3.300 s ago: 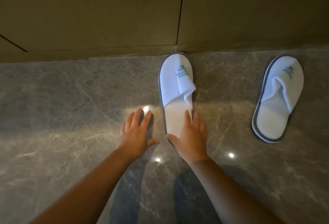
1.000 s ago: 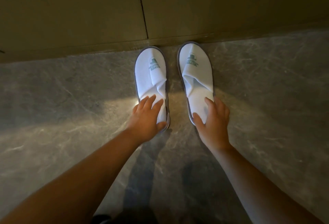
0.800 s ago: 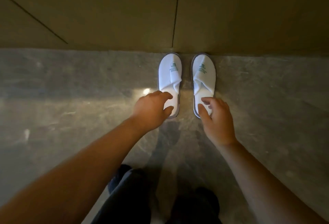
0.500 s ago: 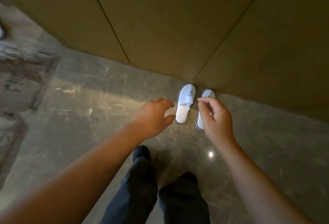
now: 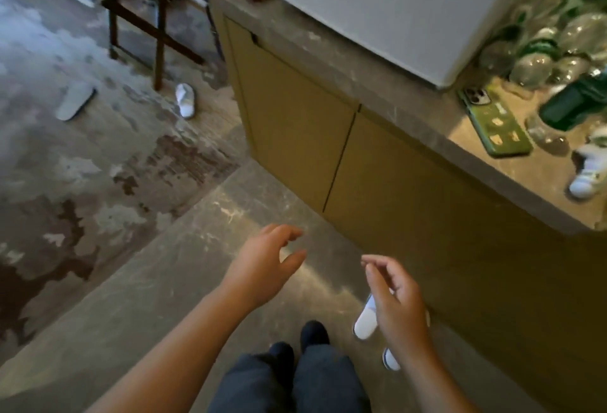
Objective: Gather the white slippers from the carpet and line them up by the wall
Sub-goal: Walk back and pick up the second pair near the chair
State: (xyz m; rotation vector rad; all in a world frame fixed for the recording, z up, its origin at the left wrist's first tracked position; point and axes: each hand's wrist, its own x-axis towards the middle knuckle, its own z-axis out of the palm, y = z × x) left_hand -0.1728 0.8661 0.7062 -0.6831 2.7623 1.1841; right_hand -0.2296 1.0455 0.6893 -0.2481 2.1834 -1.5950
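Observation:
Two white slippers stand side by side against the olive cabinet front [image 5: 377, 163]: one slipper [image 5: 364, 322] shows its heel, the other [image 5: 391, 360] is mostly hidden behind my right hand. My right hand [image 5: 394, 301] hovers above them, fingers loosely curled and holding nothing. My left hand [image 5: 266, 268] is raised over the marble floor, fingers apart and empty. Far off on the patterned carpet lie another white slipper [image 5: 185, 100] and a sole-up slipper [image 5: 75, 100].
A dark wooden stand [image 5: 157, 18] rises from the carpet [image 5: 65, 166] near the far slippers. The stone countertop [image 5: 361, 71] carries a white box [image 5: 394, 2], a green phone [image 5: 496, 123], glass bottles [image 5: 558, 51]. My dark trouser legs [image 5: 289, 376] fill the bottom.
Both hands have lifted off the paired slippers and I have stood up. The view has swung left, so the carpet, the far slippers and the countertop have come into sight.

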